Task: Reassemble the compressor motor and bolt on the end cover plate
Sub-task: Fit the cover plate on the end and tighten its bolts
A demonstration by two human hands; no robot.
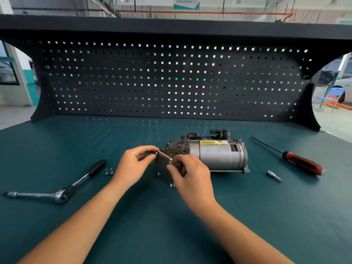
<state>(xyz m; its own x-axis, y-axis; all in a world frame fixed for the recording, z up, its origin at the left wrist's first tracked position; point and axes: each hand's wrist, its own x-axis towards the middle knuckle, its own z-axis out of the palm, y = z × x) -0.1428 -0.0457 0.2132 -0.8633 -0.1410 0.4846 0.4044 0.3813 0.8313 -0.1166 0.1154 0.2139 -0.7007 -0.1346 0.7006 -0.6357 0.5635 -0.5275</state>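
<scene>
Two hands hold the end cover plate (164, 168) at the compressor motor's (219, 155) left end, in the middle of the surface (171, 229). The left hand (131, 166) pinches the plate's top corner, and the right hand (190, 176) has its fingers curled on the plate's right edge.

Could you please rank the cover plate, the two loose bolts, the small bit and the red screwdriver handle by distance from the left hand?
1. cover plate, pinched by the left hand itself.
2. loose bolts, just left of the hand.
3. small bit, far right.
4. red screwdriver handle, farther right still.
</scene>
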